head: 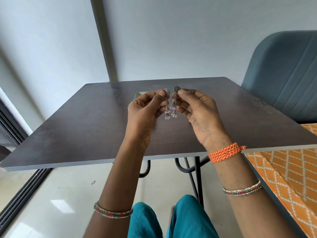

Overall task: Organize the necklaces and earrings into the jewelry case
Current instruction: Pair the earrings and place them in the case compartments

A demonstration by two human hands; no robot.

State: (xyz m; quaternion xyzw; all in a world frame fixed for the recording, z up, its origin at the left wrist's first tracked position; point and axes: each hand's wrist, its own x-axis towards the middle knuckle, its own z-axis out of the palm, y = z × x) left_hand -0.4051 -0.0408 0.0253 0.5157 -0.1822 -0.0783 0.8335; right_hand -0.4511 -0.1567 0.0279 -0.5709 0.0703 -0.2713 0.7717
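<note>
At frame centre, the left hand (145, 107) and right hand (197, 107) each pinch one silver tasselled drop earring (167, 103) (174, 102) by its stud, letting them dangle untangled above the dark brown desk (85, 121); a teal case (135, 97) peeks behind.

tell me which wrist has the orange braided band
The right hand, holding the right earring, has the orange braided band at its wrist. The left hand, holding the other earring, has none.
</note>
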